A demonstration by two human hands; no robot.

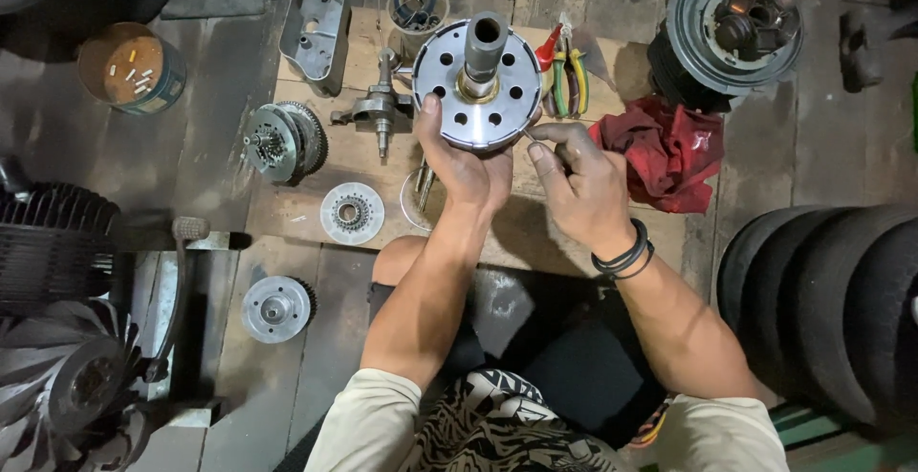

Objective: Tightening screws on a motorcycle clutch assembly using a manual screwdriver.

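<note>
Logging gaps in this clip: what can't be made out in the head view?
- Thin tool in the right hand: mostly covered by fingers; kind unclear.
- Underside of the round metal drum: hidden by the drum and the left hand.
- Tyres: cut off by the right edge.
- Bits in the tin: too small.

A round tin can (131, 68) with an orange-brown open top and a greenish banded label around its side stands on the wooden floor at upper left. No signs or screens are visible.
</note>
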